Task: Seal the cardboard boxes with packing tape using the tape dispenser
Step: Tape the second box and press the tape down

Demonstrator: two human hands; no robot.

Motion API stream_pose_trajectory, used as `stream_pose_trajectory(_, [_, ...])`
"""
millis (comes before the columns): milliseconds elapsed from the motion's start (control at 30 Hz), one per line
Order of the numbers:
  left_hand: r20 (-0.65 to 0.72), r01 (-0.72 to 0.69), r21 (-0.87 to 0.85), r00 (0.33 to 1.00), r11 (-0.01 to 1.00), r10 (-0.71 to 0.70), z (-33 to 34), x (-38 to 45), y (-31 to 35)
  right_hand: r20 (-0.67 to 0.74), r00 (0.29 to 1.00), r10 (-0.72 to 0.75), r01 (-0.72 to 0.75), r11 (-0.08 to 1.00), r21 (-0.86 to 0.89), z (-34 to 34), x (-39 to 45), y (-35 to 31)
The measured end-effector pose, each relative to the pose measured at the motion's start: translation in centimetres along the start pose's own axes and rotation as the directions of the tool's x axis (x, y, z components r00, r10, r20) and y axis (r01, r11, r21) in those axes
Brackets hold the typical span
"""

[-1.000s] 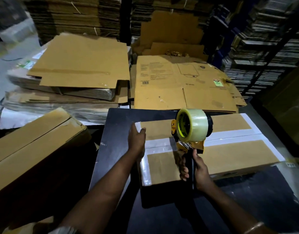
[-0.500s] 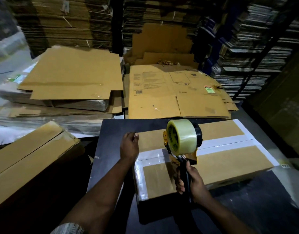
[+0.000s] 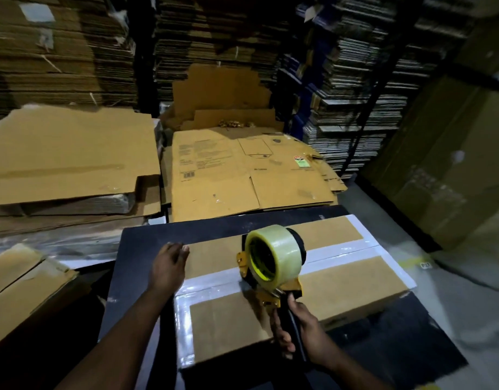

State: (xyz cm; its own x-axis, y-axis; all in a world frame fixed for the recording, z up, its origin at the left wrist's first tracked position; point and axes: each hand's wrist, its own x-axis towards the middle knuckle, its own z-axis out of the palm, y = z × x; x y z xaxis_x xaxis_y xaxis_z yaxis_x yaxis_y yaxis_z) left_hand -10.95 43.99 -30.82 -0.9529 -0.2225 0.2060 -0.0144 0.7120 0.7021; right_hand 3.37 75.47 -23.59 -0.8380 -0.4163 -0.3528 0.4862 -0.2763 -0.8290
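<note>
At far left, a closed cardboard carton [image 3: 25, 288] in shadow, low beside the black table [image 3: 141, 249]. Behind it, flattened cardboard sheets [image 3: 70, 156] piled in a stack. Next, the left hand [image 3: 168, 266] laid at the left end of the cardboard box [image 3: 352, 291], fingers straight and relaxed over its far-left top corner, gripping nothing. The box itself lying flat on the black table, its top crossed lengthwise by a glossy tape strip [image 3: 338, 253] along the centre seam, with more tape down the left edge. Further back, a printed flattened carton [image 3: 242, 175] on another pile. Near the box's middle, the tape dispenser [image 3: 273, 263], yellow-framed with a clear roll, its front end down on the seam. Just right and nearer, the right hand [image 3: 299, 327], fingers curled tight round the dispenser's black handle. Behind and to the right, dark racks of stacked flat cardboard [image 3: 355, 94], and a large wrapped stack [image 3: 453, 164] at far right.
</note>
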Motion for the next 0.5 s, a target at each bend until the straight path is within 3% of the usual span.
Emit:
stream_pose_trajectory(133, [0.056,0.003,0.028,0.998,1.000,-0.004,-0.2,0.2,0.6,0.138,0.989,-0.044,0.057,0.994,-0.092,0.5,-1.2,-1.0])
stream_pose_trajectory(200, [0.082,0.045,0.070,0.995,0.997,-0.051,-0.1,0.3,0.6,0.095,0.995,-0.023,0.026,0.999,-0.024,0.0,-0.8,-1.2])
stream_pose_trajectory(267, [0.081,0.052,0.091,0.995,0.994,-0.060,-0.1,0.2,0.5,0.055,0.969,-0.242,0.241,0.970,0.024,-0.3,-0.9,-3.0])
stream_pose_trajectory(300, [0.074,0.063,0.091,0.995,0.994,-0.070,-0.2,0.2,0.6,0.063,0.967,-0.247,0.237,0.963,0.132,-1.2,-0.7,-3.5])
stream_pose_trajectory(367, [0.057,0.067,0.113,0.996,0.991,-0.074,-0.3,0.1,0.9,0.142,0.983,-0.113,0.096,0.988,0.121,-1.6,-0.4,-3.3])
stream_pose_trajectory(500, [0.090,0.045,0.164,0.994,0.985,-0.060,-0.3,0.2,1.4,0.046,0.999,0.018,-0.020,0.999,0.033,-5.3,-1.3,-5.3])
